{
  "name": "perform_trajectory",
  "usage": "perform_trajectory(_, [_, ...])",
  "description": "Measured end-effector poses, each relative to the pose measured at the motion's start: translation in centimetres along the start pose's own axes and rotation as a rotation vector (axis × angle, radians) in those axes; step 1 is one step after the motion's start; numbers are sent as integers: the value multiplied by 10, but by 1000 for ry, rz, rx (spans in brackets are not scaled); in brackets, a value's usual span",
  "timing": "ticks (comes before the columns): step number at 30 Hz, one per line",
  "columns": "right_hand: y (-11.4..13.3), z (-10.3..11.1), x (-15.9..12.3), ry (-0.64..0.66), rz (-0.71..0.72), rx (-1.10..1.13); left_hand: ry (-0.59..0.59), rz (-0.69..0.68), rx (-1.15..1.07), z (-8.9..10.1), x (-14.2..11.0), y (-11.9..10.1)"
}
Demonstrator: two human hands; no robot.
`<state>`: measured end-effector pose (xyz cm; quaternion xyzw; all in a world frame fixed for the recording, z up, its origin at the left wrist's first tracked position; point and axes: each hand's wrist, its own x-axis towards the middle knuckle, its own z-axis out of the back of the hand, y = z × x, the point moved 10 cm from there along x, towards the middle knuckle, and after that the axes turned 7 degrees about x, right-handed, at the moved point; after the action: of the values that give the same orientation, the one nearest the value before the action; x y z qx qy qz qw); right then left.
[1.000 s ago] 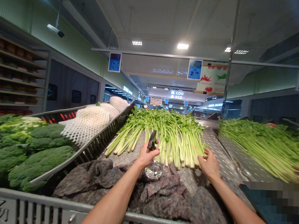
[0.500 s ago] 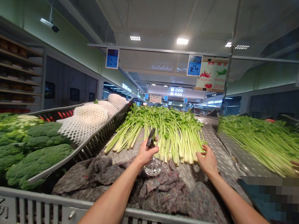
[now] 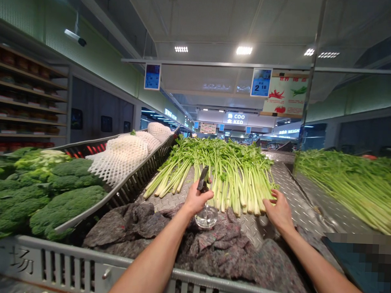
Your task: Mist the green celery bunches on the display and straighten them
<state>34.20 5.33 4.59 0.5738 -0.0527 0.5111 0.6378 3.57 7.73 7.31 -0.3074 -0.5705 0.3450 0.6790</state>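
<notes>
In my left hand (image 3: pixel 198 199) is a clear spray bottle (image 3: pixel 206 217) with a black trigger head, gripped round the neck. It stands upright in front of the celery (image 3: pixel 220 178), whose pale stalk ends point toward me and leafy tops lie at the back. My right hand (image 3: pixel 279 210) is at the right end of the celery row, fingers loosely bent and apart, the tips beside the outermost stalks. Whether they touch those stalks I cannot tell. Below both hands lies a crumpled grey-brown felt blanket (image 3: pixel 210 251).
Broccoli (image 3: pixel 70 201) fills the left side. A black crate wall (image 3: pixel 139 174) divides it and the net-wrapped produce (image 3: pixel 120 154) from the celery. A grey slotted crate rim (image 3: pixel 112 268) runs along the front. At right stands a mirror panel (image 3: pixel 345 127) reflecting the celery.
The view has turned slightly left, so everything sits a little further right. Both hands keep nearly the same place by the celery, and the left still grips the bottle.
</notes>
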Motion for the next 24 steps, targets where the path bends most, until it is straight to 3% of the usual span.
perform_trajectory(24, [3, 0, -2, 7, -4, 4, -35, -21, 47, 6, 3, 3])
